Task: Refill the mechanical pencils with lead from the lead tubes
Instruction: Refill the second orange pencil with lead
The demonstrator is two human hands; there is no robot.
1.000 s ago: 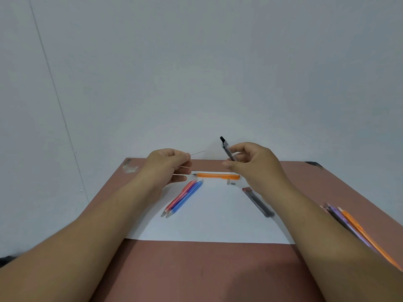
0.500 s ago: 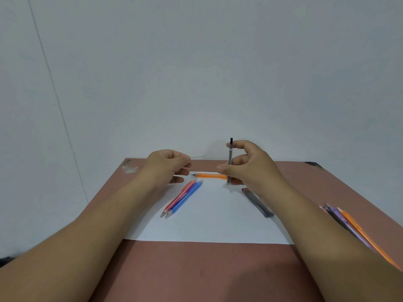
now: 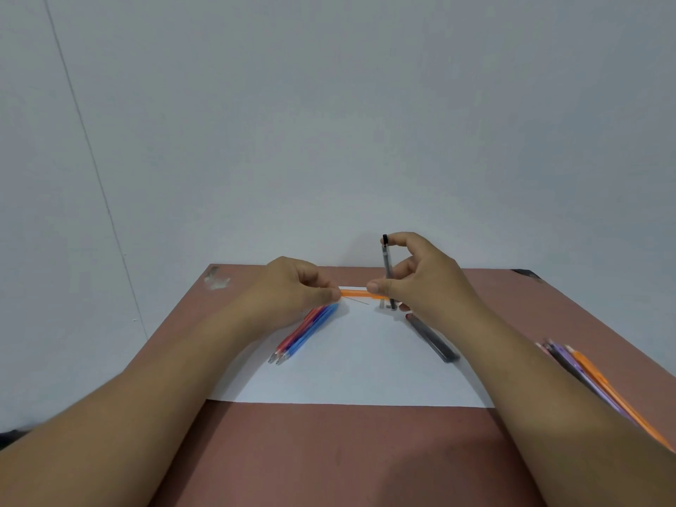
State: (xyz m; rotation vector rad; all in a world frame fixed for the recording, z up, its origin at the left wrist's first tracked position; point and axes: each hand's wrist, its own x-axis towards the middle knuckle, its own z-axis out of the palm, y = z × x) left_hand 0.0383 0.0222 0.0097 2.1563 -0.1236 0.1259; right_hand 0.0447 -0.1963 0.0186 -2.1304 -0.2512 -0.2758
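Note:
My right hand [image 3: 424, 279] holds a slim grey lead tube [image 3: 387, 265] upright, black cap on top, its lower end on the white paper [image 3: 351, 378]. My left hand [image 3: 292, 290] has curled fingers and pinches a thin lead [image 3: 360, 301] that points right, low over the paper. Just behind the lead lies an orange mechanical pencil [image 3: 360, 293], stretching between my two hands. A red pencil [image 3: 298, 333] and a blue pencil [image 3: 311, 333] lie side by side under my left wrist. A small grey piece [image 3: 382, 305] sits beside the tube's foot.
A dark lead tube [image 3: 431, 338] lies on the paper beside my right forearm. Several pencils [image 3: 585, 375], purple, dark and orange, lie bunched at the right edge of the brown table [image 3: 329, 451]. A white wall rises behind the table.
My left hand moved right and down, bringing the lead close to the orange pencil. My right hand turned the lead tube from tilted to upright and set its lower end on the paper.

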